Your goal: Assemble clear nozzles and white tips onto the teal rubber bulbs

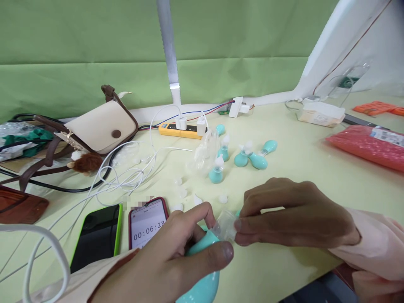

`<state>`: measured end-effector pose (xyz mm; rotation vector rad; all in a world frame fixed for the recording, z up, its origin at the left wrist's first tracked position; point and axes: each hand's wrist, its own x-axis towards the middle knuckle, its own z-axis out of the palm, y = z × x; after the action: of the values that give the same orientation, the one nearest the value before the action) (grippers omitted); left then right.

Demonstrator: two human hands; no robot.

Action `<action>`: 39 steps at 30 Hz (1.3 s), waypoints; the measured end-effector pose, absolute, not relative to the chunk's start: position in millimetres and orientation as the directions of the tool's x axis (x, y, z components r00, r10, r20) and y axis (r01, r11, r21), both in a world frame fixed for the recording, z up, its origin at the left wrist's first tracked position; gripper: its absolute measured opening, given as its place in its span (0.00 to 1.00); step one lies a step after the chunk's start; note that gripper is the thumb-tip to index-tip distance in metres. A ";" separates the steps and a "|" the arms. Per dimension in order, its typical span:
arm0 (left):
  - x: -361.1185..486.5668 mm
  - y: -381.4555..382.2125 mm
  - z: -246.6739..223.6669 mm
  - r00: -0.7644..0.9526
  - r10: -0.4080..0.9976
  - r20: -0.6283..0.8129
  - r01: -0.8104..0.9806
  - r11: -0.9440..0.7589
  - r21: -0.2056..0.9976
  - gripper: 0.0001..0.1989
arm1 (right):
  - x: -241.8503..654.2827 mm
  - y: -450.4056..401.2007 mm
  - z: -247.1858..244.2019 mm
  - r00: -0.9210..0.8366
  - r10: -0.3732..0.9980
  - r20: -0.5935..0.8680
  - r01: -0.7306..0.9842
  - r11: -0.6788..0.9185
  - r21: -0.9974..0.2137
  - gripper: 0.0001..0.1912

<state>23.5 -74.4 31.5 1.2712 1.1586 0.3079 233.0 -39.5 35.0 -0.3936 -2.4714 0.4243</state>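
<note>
My left hand (pixel 176 261) is wrapped round a turquoise squeeze bulb (pixel 202 277), its neck pointing up and to the right. A clear plastic collar (pixel 224 225) sits at the neck of the bulb. With fingertips closed, my right hand (pixel 284 214) pinches the far end of this collar. Something turquoise shows behind the right fingers, mostly hidden. Small white tips (pixel 223 198) lie on the table just beyond my hands. Further back stand turquoise bulbs with white tips (pixel 216 171), and more bulbs (pixel 258 160) lie in a cluster to their right.
A phone with a running timer (pixel 148 223) and a green-cased phone (pixel 97 233) lie left of my hands. White cables (pixel 126 181), a yellow power strip (pixel 179 131) and a cream handbag (pixel 101 126) are behind. A red plastic packet (pixel 366 147) rests at the right.
</note>
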 end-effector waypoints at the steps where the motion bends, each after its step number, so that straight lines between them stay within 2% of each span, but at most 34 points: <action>1: 24.2 -73.0 32.6 0.455 0.733 -0.506 0.407 0.335 0.850 0.17 | 233.1 -38.5 34.7 -0.774 0.373 0.511 0.176 0.903 -0.393 0.02; 6: 26.2 -69.5 35.1 0.436 0.755 -0.489 0.441 0.294 0.848 0.16 | 231.0 -39.9 29.5 -0.739 0.370 0.563 0.228 0.924 -0.308 0.03; 8: 26.2 -70.8 33.6 0.410 0.791 -0.454 0.448 0.259 0.856 0.15 | 229.5 -43.0 25.8 -0.718 0.348 0.603 0.249 0.937 -0.244 0.01; 13: 27.1 -75.8 27.5 0.350 0.846 -0.402 0.430 0.236 0.872 0.16 | 227.6 -51.3 18.9 -0.663 0.349 0.662 0.384 0.918 -0.099 0.04; 16: 28.0 -77.6 26.2 0.332 0.852 -0.405 0.368 0.278 0.887 0.17 | 226.3 -53.7 20.2 -0.645 0.364 0.672 0.403 0.909 -0.106 0.04; 22: 28.3 -80.2 28.0 0.314 0.805 -0.504 0.241 0.445 0.862 0.19 | 223.2 -54.0 23.9 -0.602 0.370 0.708 0.371 0.914 -0.163 0.04; 30: 28.9 -80.1 25.4 0.292 0.845 -0.448 0.285 0.370 0.884 0.18 | 228.0 -50.0 25.5 -0.679 0.369 0.634 0.307 0.928 -0.211 0.07; 33: 29.2 -79.9 23.1 0.294 0.873 -0.389 0.328 0.290 0.899 0.17 | 229.3 -50.6 22.4 -0.686 0.336 0.645 0.328 0.935 -0.138 0.08; 36: 30.5 -80.2 21.3 0.279 0.897 -0.344 0.358 0.235 0.904 0.16 | 227.5 -53.5 17.0 -0.670 0.274 0.690 0.351 0.936 -0.031 0.16; 39: 32.6 -80.8 20.4 0.264 0.924 -0.277 0.373 0.167 0.913 0.15 | 223.6 -55.8 15.2 -0.667 0.236 0.707 0.353 0.936 0.021 0.20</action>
<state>32.6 -80.8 20.4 1.4100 1.3088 0.6186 223.6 -55.8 15.2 -0.4141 -2.3283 -0.1995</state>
